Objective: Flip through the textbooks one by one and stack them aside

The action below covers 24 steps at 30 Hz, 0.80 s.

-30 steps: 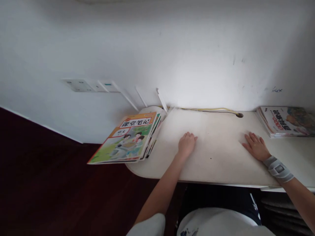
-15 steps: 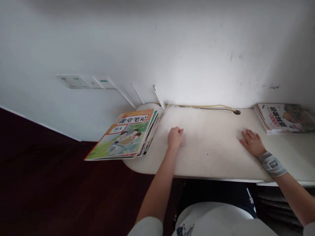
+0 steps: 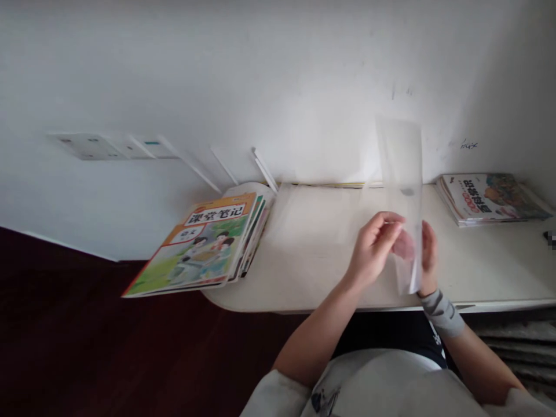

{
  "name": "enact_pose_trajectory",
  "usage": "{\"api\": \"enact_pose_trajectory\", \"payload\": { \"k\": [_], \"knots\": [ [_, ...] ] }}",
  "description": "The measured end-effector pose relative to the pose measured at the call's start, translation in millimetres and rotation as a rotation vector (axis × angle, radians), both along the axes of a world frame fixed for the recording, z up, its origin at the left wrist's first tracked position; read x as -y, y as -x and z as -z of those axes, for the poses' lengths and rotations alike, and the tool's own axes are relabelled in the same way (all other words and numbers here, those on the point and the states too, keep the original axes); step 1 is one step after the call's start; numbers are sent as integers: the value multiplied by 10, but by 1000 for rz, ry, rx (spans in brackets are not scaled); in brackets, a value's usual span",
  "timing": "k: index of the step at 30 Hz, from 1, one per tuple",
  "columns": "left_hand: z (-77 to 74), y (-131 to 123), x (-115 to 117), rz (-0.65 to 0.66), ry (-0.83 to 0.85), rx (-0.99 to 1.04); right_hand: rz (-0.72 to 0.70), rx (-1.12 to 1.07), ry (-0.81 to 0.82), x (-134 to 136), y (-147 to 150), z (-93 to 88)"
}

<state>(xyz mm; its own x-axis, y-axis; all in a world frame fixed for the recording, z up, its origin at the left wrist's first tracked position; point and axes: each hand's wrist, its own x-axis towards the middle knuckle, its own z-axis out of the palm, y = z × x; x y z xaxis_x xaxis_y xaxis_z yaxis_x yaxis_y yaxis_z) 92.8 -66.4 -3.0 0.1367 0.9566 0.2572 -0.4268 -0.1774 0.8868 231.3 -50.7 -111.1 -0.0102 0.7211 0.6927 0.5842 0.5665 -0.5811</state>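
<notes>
A clear plastic sheet [image 3: 406, 168] stands nearly upright above the desk, narrow and folded or seen partly edge-on. My left hand [image 3: 373, 246] pinches its left edge between thumb and fingers. On the other side, my right hand [image 3: 428, 258] grips the sheet's right edge, its fingers partly hidden behind the plastic. A grey wrist wrap [image 3: 442, 313] is on my right wrist. More clear film [image 3: 299, 214] lies flat on the white desk [image 3: 321, 278], left of my hands.
A stack of schoolbooks [image 3: 195, 249] overhangs the desk's rounded left end. Another pile of books [image 3: 486, 197] lies at the right by the wall. White strips [image 3: 264, 168] lean against the wall near a socket panel [image 3: 87, 146]. A dark object [image 3: 551, 237] shows at the right edge.
Both hands were resting on the desk, the left one curled, the right one flat. They have come together on the right and raised a clear sheet. The view has shifted slightly right.
</notes>
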Motion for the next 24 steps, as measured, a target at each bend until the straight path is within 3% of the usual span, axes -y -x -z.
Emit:
{"api": "enact_pose_trajectory", "payload": {
  "k": [3, 6, 10, 13, 17, 21, 24],
  "knots": [
    [139, 320, 4, -219, 52, 38, 203, 36, -198, -43, -455, -190],
    [459, 700, -53, -368, 176, -73, 310, 297, -338, 14, -857, -274],
    [920, 1065, -64, -398, 325, -549, 233, 637, -165, 206, -1088, -56],
    [1119, 1178, -50, -399, 341, -948, 129, 781, 62, 329, -1119, 235],
    [1182, 1193, -66, -421, 295, -1142, 92, 798, 185, 405, -1115, 439],
    [1114, 1244, -38, -491, 261, -1268, 101, 789, 156, 456, -1094, 389],
    [952, 1409, 37, -616, 224, -1406, 95, 784, 150, 496, -1112, 338]
  ]
}}
